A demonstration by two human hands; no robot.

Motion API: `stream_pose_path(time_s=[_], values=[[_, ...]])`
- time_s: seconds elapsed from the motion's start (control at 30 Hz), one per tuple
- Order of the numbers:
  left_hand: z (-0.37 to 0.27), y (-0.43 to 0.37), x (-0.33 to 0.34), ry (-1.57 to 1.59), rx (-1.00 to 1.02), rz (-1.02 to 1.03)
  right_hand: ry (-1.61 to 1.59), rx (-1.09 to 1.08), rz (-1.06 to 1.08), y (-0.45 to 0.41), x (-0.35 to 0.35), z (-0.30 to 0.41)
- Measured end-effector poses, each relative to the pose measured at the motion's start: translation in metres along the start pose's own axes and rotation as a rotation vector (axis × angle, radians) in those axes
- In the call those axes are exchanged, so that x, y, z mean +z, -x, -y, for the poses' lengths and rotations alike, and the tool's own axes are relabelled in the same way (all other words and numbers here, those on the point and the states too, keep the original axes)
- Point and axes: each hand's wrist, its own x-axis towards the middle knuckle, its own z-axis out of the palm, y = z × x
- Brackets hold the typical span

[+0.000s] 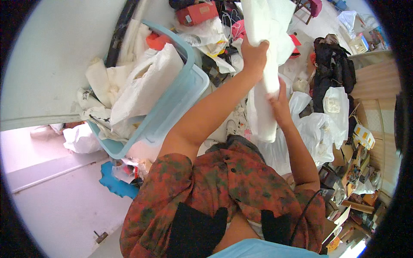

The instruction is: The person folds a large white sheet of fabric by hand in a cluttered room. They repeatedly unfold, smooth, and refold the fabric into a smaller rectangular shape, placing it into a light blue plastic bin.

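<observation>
A long, folded white sheet (271,75), of cloth or soft plastic, hangs in front of me from the top of the view down towards my waist. My left hand (255,58) grips its upper part, with the thumb lying across the front. Lower down, my right hand (280,104) holds its right edge and looks slightly blurred. To the left stands a light blue plastic tub (190,59), heaped with crumpled white material (150,84). An orange-red item (158,41) lies at the tub's far end.
Clear plastic bags (314,129) lie right of the sheet. Beyond them is a black bag or garment (334,64). A red box (197,13) sits among litter at the back. Cluttered small goods (355,180) line the right side. A pale panel (55,64) borders the tub.
</observation>
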Motion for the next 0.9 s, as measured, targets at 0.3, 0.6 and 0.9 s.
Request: stream_pose_path(time_s=[0.3,0.6,0.9], values=[[0.063,-0.025,-0.007,0.175,-0.290,0.348,-0.553,0.628,0.211,-0.035,-0.084,-0.028],[0.041,-0.034,0.015,0.012,-0.181,0.261,-0.660,0.783,0.190,-0.020,-0.060,-0.063],[0.039,-0.020,0.028,0.081,-0.220,0.410,-0.413,0.289,0.101,-0.043,-0.066,0.009]])
